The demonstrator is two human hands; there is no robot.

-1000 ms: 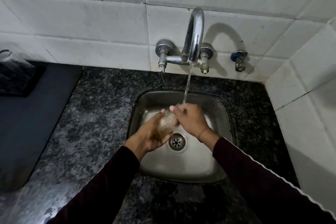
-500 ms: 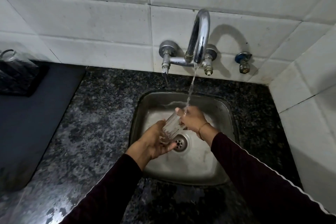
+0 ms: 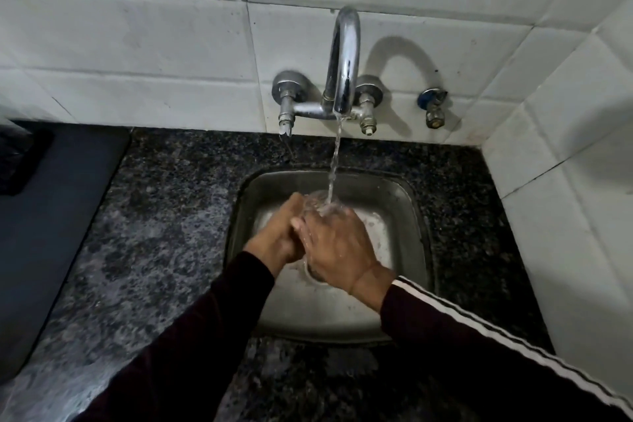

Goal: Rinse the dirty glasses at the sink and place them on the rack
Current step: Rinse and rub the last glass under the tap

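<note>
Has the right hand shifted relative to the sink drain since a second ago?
Yes. The right hand was beyond the drain, which showed; now it lies nearer the person, covering the drain in the sink, around the glass.

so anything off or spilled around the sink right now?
Nothing spilled. One oddity: besides the main stream from the spout into the glass, a thin trickle seems to drip off the left tap valve onto the granite counter, outside the sink.
</note>
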